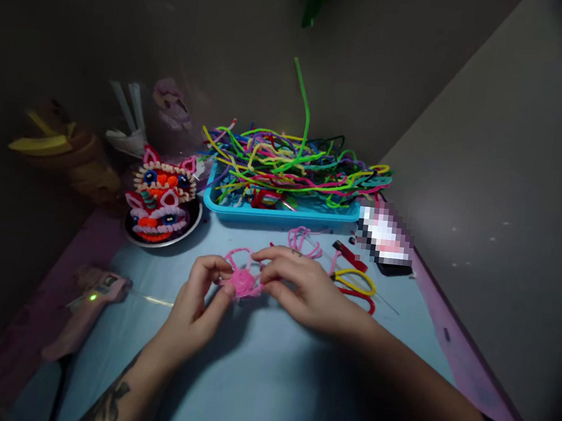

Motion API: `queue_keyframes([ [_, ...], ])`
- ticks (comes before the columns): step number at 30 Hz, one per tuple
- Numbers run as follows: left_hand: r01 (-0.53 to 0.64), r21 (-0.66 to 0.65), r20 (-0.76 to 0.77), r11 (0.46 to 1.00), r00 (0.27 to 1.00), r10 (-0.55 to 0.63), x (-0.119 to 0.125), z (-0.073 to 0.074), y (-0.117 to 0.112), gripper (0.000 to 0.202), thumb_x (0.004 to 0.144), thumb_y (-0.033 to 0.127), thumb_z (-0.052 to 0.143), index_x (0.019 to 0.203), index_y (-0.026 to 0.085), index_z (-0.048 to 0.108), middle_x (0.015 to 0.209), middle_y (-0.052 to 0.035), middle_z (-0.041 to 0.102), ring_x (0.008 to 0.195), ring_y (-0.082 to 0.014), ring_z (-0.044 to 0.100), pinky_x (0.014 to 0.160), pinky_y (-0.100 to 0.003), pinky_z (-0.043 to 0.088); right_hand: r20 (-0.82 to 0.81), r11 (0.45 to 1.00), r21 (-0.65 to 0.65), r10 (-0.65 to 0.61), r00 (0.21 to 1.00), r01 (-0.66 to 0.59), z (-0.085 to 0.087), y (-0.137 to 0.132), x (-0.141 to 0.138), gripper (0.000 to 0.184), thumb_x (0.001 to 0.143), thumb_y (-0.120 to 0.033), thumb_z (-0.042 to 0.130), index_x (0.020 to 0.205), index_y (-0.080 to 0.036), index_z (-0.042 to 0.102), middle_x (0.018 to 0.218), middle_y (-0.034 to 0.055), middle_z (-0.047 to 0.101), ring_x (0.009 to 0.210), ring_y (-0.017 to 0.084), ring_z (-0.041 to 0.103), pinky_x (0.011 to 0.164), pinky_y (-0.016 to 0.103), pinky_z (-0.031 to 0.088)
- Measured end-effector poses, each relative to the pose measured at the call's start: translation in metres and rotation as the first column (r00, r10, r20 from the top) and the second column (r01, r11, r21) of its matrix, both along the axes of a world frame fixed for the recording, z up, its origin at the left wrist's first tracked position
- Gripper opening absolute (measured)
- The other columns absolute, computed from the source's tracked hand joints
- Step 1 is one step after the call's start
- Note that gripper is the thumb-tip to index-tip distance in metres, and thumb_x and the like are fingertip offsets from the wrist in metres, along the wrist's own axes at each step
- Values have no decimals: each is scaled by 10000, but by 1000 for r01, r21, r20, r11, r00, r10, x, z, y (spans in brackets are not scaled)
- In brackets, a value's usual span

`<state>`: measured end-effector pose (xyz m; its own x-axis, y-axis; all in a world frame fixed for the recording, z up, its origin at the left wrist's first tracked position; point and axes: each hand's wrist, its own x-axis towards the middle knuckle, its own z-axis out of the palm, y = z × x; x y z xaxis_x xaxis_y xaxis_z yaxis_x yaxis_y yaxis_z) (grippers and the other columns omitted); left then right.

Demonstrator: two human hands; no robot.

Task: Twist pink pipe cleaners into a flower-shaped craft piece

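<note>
Between my hands, above the blue tabletop, is a pink pipe-cleaner piece [244, 283] with a dense round middle and thin loops standing out around it. My left hand [206, 296] pinches its left side between thumb and fingers. On the other side, my right hand [298, 284] has its fingers closed on the right edge and a loop, with the index finger stretched along the top. Just behind the right hand lie more pink pipe-cleaner loops [304, 241]. Scissors with one yellow and one red handle [356, 282] rest beside the right wrist.
A blue tray [280, 217] heaped with colourful pipe cleaners stands at the back. Left of it, a dish [191, 228] holds two fuzzy animal-face figures [163, 188]. A glue gun [86, 317] with a green light lies at left. A red lighter [350, 255] and a blurred phone [388, 238] lie right.
</note>
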<state>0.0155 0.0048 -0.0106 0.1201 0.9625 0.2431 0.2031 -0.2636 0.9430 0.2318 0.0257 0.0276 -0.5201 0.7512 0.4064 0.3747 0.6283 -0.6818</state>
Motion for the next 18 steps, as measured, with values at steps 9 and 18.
queue_keyframes([
  [9,-22,19,15,1000,1000,22,-6,-2,2,186,864,309,642,1036,257,590,936,-57,619,917,-216,604,798,-321,496,-13,993,-99,57,998,-58,0,3,1,128,866,-96,608,829,-190,687,1074,68,666,1012,171,664,903,338,548],
  [18,-266,151,6,952,963,268,-3,-5,5,221,880,314,624,1082,240,572,1047,-53,614,1015,-210,606,917,-331,476,-62,1000,6,-18,998,19,-6,2,-1,148,889,-115,582,826,-195,689,858,30,738,855,148,697,802,283,565],
])
